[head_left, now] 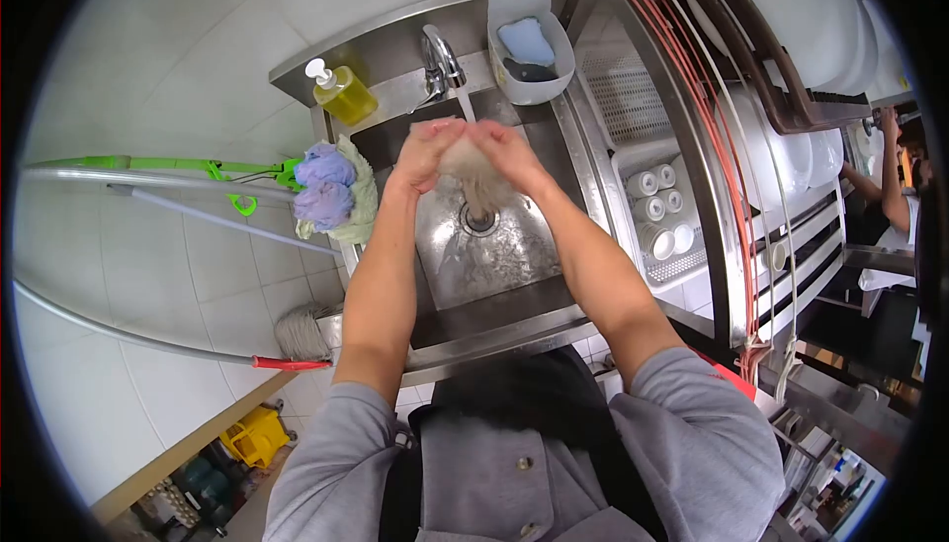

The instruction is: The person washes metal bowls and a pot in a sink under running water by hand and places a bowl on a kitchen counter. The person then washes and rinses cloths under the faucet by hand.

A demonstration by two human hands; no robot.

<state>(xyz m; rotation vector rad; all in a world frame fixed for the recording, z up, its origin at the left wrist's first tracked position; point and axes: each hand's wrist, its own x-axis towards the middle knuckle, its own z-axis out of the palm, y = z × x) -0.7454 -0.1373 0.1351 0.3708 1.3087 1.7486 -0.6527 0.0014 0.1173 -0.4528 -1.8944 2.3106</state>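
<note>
Water runs from the chrome faucet point(442, 62) over a pale beige, wet cloth-like thing point(472, 168) that hangs between my hands above the drain point(480, 219). My left hand point(428, 153) pinches its left upper side, fingers bent. On the right side, my right hand point(506, 154) has its fingers closed on the same thing. Both hands are close together under the stream, over the steel sink point(494, 270). What exactly the beige thing is cannot be made out.
A soap bottle point(344, 95) stands left of the faucet, a plastic holder point(534, 89) with a blue sponge on the right. Mop handles point(168, 166) and cloths point(326, 186) are at left. White cups point(654, 210) sit in a rack at right. Another person's arm point(893, 181) shows far right.
</note>
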